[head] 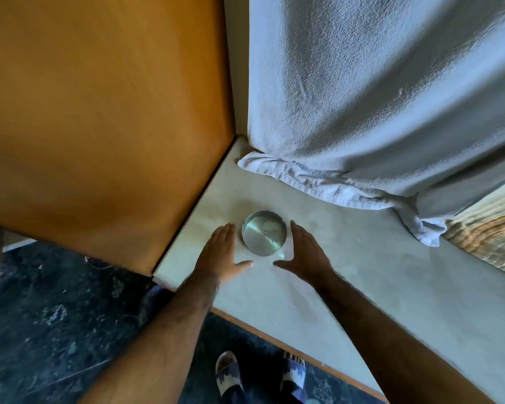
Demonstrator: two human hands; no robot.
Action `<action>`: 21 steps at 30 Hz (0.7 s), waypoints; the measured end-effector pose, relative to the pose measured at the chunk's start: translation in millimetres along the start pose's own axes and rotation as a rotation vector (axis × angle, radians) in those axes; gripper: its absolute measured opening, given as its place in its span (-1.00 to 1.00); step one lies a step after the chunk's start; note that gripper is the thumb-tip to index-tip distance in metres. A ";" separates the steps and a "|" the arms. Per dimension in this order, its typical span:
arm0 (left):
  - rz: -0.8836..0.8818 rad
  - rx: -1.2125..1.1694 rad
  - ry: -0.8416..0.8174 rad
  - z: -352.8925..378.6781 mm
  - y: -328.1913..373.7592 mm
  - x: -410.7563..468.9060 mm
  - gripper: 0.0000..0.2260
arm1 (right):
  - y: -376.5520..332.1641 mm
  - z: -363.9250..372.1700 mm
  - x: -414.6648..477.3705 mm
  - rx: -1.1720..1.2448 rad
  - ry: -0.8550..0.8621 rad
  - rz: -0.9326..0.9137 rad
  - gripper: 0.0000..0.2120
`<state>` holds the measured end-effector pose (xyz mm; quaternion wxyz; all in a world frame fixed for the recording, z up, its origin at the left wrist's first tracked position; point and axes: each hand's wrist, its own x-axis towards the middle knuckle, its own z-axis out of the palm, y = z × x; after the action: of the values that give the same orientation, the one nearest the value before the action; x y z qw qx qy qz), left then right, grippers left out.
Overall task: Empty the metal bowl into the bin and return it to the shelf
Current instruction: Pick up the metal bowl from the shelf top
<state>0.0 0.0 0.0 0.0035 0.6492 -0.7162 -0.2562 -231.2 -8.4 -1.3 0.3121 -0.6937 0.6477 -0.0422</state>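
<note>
Metal bowl: upright on the pale shelf, near its corner.
Left hand: at the bowl's 9 o'clock, my grip wide, not touching.
Right hand: at 3 o'clock, my grip wide, apart.
Towel: hanging at 12 o'clock.

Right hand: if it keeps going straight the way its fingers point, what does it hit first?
Probably the towel bunched on the shelf. The right hand passes beside the metal bowl, not into it; depth is uncertain.
</note>
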 end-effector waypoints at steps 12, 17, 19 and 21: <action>-0.025 -0.290 -0.063 -3.3 15.3 47.1 -0.02 | -8.4 21.9 16.1 0.274 0.178 0.056 -0.05; 0.033 -0.364 -0.013 -5.5 9.0 39.3 -0.12 | -14.1 15.2 8.5 0.383 0.216 0.034 -0.14; 0.053 -0.401 -0.004 -10.9 6.9 32.6 -0.11 | -17.6 13.6 4.6 0.405 0.206 0.023 -0.14; 0.069 -0.443 -0.001 -16.9 3.7 23.4 -0.09 | -23.8 12.7 -2.8 0.406 0.194 0.014 -0.11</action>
<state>-1.4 -27.9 8.4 0.1546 0.6074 -0.6643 -0.4072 -205.0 -1.9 1.0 0.3819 -0.6047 0.6578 -0.2362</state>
